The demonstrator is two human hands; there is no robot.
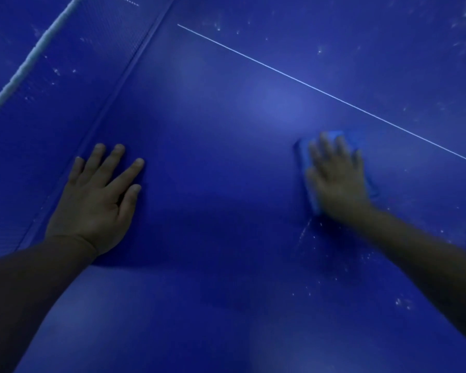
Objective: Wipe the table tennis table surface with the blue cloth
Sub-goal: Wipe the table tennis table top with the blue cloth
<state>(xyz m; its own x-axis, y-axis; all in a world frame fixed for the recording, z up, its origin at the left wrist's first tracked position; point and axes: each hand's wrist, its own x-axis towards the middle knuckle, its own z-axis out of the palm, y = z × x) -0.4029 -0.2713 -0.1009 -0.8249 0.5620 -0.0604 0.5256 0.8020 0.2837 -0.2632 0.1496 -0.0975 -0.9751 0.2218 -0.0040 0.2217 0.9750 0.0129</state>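
Blue table tennis table [226, 157] fills the frame; left hand [97, 200] rests spread flat at lower left, right hand [336, 181], blurred, presses flat on blue cloth [307, 162] at right.

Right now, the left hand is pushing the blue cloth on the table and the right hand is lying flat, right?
Not quite, the hands are swapped. The head view shows the right hand pressing the blue cloth on the table tennis table, while the left hand lies flat on the bare surface near the net.
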